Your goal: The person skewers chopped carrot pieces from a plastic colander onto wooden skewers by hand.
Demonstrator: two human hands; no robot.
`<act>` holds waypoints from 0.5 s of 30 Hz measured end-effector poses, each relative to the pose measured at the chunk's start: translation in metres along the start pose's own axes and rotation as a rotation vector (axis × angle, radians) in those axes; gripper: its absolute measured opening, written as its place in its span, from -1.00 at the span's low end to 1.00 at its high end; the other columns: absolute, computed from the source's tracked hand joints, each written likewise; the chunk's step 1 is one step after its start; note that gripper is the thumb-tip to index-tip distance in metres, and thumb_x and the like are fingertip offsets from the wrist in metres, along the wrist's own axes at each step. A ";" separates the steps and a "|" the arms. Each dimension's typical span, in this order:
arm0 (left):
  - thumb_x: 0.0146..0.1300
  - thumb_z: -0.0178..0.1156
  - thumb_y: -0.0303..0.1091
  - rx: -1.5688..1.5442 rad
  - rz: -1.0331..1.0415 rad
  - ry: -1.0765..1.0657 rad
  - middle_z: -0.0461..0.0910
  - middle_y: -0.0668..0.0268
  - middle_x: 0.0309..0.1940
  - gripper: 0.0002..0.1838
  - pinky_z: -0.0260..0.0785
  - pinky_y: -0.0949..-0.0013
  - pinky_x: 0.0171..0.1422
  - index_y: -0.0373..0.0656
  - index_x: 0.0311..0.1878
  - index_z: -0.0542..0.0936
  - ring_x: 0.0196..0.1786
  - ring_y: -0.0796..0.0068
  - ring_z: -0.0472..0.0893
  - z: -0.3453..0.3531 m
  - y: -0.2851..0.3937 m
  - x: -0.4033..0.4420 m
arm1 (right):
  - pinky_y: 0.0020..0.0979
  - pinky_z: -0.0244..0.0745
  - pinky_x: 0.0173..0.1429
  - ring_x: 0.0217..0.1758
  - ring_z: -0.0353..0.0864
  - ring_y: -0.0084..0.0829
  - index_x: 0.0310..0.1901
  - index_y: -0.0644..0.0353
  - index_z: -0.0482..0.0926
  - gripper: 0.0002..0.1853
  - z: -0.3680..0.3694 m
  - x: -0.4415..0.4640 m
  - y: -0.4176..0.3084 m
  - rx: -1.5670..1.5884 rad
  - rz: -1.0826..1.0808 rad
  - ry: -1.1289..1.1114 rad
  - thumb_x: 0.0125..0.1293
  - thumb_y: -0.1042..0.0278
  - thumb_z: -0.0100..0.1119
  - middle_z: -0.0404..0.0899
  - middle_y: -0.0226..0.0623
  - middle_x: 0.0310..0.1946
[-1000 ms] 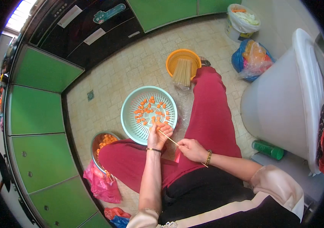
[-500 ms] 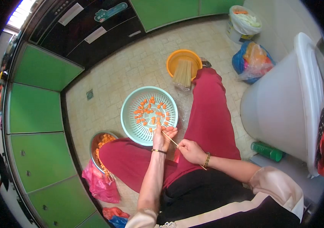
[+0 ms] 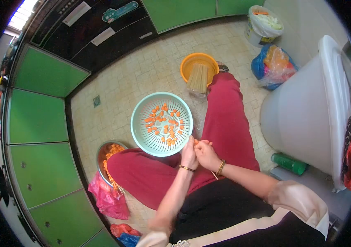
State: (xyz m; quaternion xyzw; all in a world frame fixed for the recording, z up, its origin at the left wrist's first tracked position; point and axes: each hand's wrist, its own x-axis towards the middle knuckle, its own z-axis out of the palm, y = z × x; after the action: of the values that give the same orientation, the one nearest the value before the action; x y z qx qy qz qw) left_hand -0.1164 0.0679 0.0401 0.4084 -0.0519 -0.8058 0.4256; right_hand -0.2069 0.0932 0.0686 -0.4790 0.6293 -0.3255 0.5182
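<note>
My left hand (image 3: 189, 154) is closed, thumb and fingers pinching a carrot piece (image 3: 196, 141) at the near right rim of the basket. Pressed against it is my right hand (image 3: 206, 156), closed round a thin wooden skewer (image 3: 215, 175). The skewer's rear end sticks out below my right wrist; its tip is hidden between the hands. Just beyond, the pale green slotted basket (image 3: 139, 136) holds several loose orange carrot pieces (image 3: 162, 119) on its bottom.
A metal bowl (image 3: 100, 158) of orange pieces stands left of my knee, beside a pink bag (image 3: 109, 199). An orange basin (image 3: 187, 66) holds a pack of skewers (image 3: 198, 78). A lined bucket (image 3: 260, 35), a bagged bundle (image 3: 272, 66) and a big white bin (image 3: 299, 111) stand right.
My left hand has moved right from over the basket to meet my right hand. It now holds a carrot piece at the skewer. More pieces lie near the basket's near side.
</note>
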 end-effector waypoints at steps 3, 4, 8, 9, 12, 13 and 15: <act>0.27 -0.26 -0.02 -0.063 -0.038 0.077 0.43 -0.02 -0.30 -0.63 0.34 0.11 -0.05 -0.16 -0.41 0.28 -0.15 0.09 0.45 0.018 0.007 -0.013 | -0.47 0.35 -0.37 -0.45 0.42 -0.56 -0.43 0.29 0.38 -0.88 0.002 0.001 -0.002 0.093 0.036 -0.050 0.16 0.42 -0.07 0.43 -0.31 -0.58; 0.26 -0.26 -0.01 -0.090 -0.040 0.052 0.43 -0.01 -0.28 -0.62 0.32 0.10 -0.03 -0.15 -0.41 0.30 -0.13 0.10 0.44 0.014 0.006 -0.013 | -0.49 0.32 -0.42 -0.49 0.40 -0.58 -0.42 0.28 0.38 -0.88 0.000 0.000 -0.001 0.107 0.035 -0.066 0.17 0.41 -0.07 0.43 -0.33 -0.59; 0.26 -0.24 -0.01 -0.122 -0.013 -0.013 0.43 0.00 -0.25 -0.62 0.28 0.05 0.03 -0.11 -0.43 0.36 -0.09 0.09 0.43 0.006 0.015 -0.017 | -0.59 0.22 -0.61 -0.65 0.32 -0.68 -0.39 0.24 0.38 -0.87 -0.003 -0.003 -0.016 0.206 0.093 -0.191 0.19 0.36 -0.06 0.39 -0.41 -0.66; 0.26 -0.24 -0.01 -0.133 0.013 -0.002 0.43 0.00 -0.24 -0.62 0.27 0.05 0.04 -0.11 -0.44 0.36 -0.09 0.08 0.43 0.004 0.018 -0.017 | -0.61 0.18 -0.65 -0.69 0.30 -0.69 -0.39 0.23 0.38 -0.87 -0.010 -0.006 -0.023 0.234 0.159 -0.261 0.19 0.35 -0.07 0.38 -0.42 -0.68; 0.26 -0.25 -0.02 -0.177 0.063 0.034 0.44 0.00 -0.24 -0.62 0.24 0.02 0.08 -0.10 -0.44 0.37 -0.06 0.05 0.42 -0.004 0.030 -0.017 | -0.62 0.13 -0.72 -0.76 0.26 -0.71 -0.39 0.21 0.38 -0.87 -0.015 -0.010 -0.028 0.290 0.220 -0.394 0.20 0.35 -0.08 0.35 -0.45 -0.73; 0.26 -0.25 -0.02 -0.182 0.073 0.042 0.44 0.01 -0.24 -0.62 0.24 0.02 0.08 -0.10 -0.44 0.37 -0.07 0.05 0.43 -0.005 0.032 -0.018 | -0.62 0.12 -0.73 -0.77 0.25 -0.71 -0.39 0.21 0.38 -0.88 -0.014 -0.011 -0.028 0.304 0.217 -0.428 0.20 0.35 -0.09 0.35 -0.45 -0.74; 0.26 -0.27 -0.01 -0.192 0.086 0.057 0.45 0.01 -0.24 -0.61 0.24 0.02 0.07 -0.10 -0.44 0.37 -0.08 0.05 0.43 -0.006 0.034 -0.018 | -0.63 0.12 -0.70 -0.73 0.26 -0.72 -0.40 0.22 0.38 -0.88 -0.012 -0.012 -0.027 0.297 0.172 -0.418 0.19 0.36 -0.08 0.34 -0.47 -0.73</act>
State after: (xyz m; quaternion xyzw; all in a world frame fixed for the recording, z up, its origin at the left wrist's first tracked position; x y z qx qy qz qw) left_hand -0.0851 0.0616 0.0620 0.3860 0.0205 -0.7761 0.4983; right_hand -0.2115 0.0947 0.1005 -0.3994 0.4925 -0.2632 0.7271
